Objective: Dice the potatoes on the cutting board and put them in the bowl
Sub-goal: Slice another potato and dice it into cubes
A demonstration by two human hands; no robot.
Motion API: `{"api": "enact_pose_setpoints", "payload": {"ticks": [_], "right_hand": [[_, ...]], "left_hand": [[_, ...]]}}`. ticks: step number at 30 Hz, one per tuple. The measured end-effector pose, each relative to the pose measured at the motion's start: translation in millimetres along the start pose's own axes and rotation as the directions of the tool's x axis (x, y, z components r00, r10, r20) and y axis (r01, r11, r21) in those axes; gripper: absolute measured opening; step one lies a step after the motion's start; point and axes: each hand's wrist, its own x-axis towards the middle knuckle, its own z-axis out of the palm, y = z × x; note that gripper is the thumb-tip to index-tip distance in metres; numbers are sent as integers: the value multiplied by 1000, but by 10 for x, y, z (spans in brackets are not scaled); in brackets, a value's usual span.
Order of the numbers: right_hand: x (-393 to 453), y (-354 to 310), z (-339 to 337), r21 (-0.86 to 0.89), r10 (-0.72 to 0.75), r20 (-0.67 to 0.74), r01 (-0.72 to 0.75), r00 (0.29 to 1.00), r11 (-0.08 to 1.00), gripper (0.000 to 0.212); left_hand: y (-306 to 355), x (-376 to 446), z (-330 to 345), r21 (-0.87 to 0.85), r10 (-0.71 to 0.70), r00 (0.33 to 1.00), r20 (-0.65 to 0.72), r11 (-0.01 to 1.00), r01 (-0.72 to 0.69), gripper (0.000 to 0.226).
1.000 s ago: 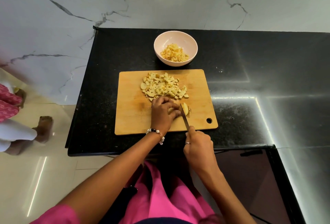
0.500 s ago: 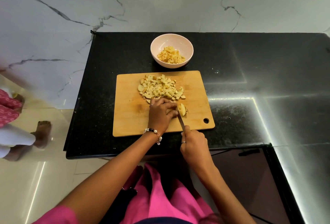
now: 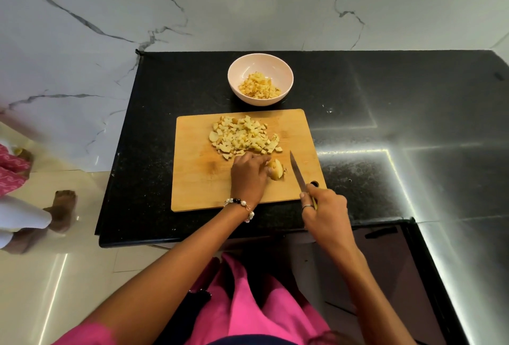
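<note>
Knife (image 3: 297,169) lifted off potato piece (image 3: 276,169) | left hand (image 3: 248,176) apparently pinning it

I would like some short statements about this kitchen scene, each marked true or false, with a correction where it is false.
1. The bowl already holds some diced potato. True.
2. The right hand holds the knife with its blade inside the potato piece. False: the blade is apart from the piece, to its right.
3. The left hand rests on the potato piece on the cutting board. True.
4. The pile of diced potato lies on the black counter. False: it lies on the cutting board.
5. The bowl stands on the cutting board. False: it stands on the counter, beyond the board.
</note>
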Motion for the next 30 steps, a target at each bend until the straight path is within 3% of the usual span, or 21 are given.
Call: {"api": "enact_pose_setpoints", "payload": {"ticks": [5, 10, 13, 19, 24, 30], "right_hand": [[138, 89, 99, 82, 65, -11, -64, 998, 995, 27], [156, 135, 143, 135, 84, -18, -81, 996, 987, 35], [139, 155, 160, 154, 87, -12, -84, 996, 985, 33], [142, 193, 167, 180, 112, -13, -108, 994, 978, 35], [171, 198, 218, 183, 121, -4, -118, 993, 976, 35], [74, 135, 244, 26, 60, -21, -59, 998, 998, 20]], "left_hand": [[146, 83, 9, 99, 69, 976, 204, 991, -91, 54], [256, 276, -97, 393, 178, 903, 391, 855, -339, 48], [258, 336, -91, 438, 197, 880, 433, 807, -396, 50], [152, 317, -85, 306, 305, 873, 382, 849, -430, 44], [2, 191, -49, 87, 383, 897, 222, 908, -409, 35], [-69, 63, 4, 64, 394, 914, 96, 914, -401, 38]]}}
